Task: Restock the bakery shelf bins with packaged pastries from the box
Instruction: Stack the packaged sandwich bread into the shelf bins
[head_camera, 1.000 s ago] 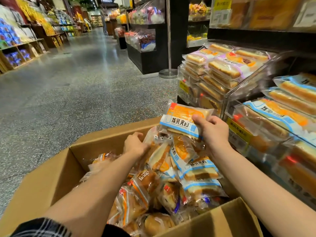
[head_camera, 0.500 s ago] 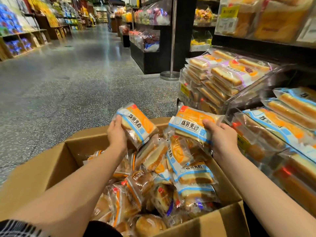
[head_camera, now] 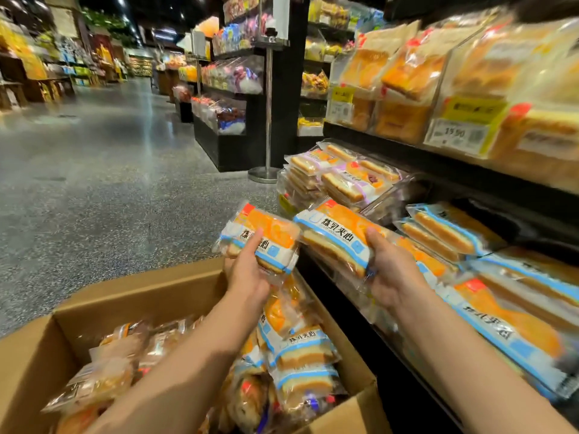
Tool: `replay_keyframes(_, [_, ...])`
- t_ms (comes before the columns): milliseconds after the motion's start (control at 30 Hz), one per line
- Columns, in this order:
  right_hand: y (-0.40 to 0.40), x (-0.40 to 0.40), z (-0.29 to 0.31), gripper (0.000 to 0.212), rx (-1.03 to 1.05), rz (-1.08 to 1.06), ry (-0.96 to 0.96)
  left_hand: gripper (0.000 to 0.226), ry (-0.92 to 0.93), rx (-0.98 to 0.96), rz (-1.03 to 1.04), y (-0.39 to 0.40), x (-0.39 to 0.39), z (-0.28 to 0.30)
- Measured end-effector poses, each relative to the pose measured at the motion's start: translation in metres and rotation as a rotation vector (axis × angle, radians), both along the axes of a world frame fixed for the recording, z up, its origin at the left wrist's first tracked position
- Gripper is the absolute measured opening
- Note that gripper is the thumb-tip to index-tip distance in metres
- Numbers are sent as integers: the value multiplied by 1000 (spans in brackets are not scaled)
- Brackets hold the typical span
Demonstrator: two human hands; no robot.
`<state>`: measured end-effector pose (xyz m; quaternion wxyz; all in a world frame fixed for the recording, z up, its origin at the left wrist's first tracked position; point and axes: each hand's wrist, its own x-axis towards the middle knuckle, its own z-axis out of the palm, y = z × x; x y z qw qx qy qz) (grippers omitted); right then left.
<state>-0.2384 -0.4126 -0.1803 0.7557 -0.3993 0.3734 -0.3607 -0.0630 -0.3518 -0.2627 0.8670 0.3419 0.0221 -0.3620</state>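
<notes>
Packaged pastries, two of them in clear wrappers printed orange, white and blue, are held up at the centre of the frame, side by side and nearly touching. The left-hand pastry pack (head_camera: pixel 261 238) is gripped from below by the left hand (head_camera: pixel 249 277), its thumb laid across the front of the wrapper and the fingers curled out of sight behind. The right-hand pastry pack (head_camera: pixel 336 238) is held the same way by the right hand (head_camera: pixel 391 274), thumb pressed on the front near the pack's right end. Both packs are raised above the far right corner of an open cardboard box (head_camera: pixel 141 303), which fills the lower left of the frame and is crowded with more wrapped pastries (head_camera: pixel 300 349) (some in the same blue-striped wrap, others browner and blurred). At the right of the frame, clear shelf bins (head_camera: pixel 388 198) are seen on a dark shelf: packs like those held (head_camera: pixel 445 233) lie in the nearer bin at centre right, while sandwich-style slices with purple labels (head_camera: pixel 347 180) are stacked in the farther one. On the upper shelf, at the upper right, bagged loaves sit behind a yellow price tag (head_camera: pixel 466 126). A speckled grey aisle floor (head_camera: pixel 109 198) stretches to the upper left.
</notes>
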Motion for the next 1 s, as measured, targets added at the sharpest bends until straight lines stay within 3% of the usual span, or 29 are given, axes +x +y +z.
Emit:
replay_keyframes(100, [1,-20,15,8,23,125,63,83,46,-52,-12,-14,-24,10])
replay_keyframes(233, [0,-43,34,13,-11,74,-9,54,109,-99,23,-33,-52,27])
replay_keyframes(333, [-9,-60,45,6,-23,-73,-92,46,123,-113,2,-44,-73,41])
replay_keyframes(467, [-38,-78,50,3,-1,-239,-159,43,125,-99,-92,-52,-100,56])
replay_keyframes(600, [-66,-88,56,7,59,-289,-224,55,105,-81,-79,-51,-126,67])
replay_keyframes(667, [-78,-90,54,23,68,-346,-182,53,90,-26,-66,-48,-134,72])
replay_keyframes(800, [-86,-95,51,48,-48,-409,74,52,65,-12,-110,-44,-137,76])
replay_keyframes(867, [-83,-101,46,45,-122,-427,281,51,52,-20,-113,-43,-137,76])
replay_keyframes(933, [-72,-106,44,28,-388,-443,803,50,45,-18,-111,-41,-138,76])
replay_keyframes(1000, [-62,-109,44,29,-773,-361,1544,45,48,0,-113,-41,-138,75])
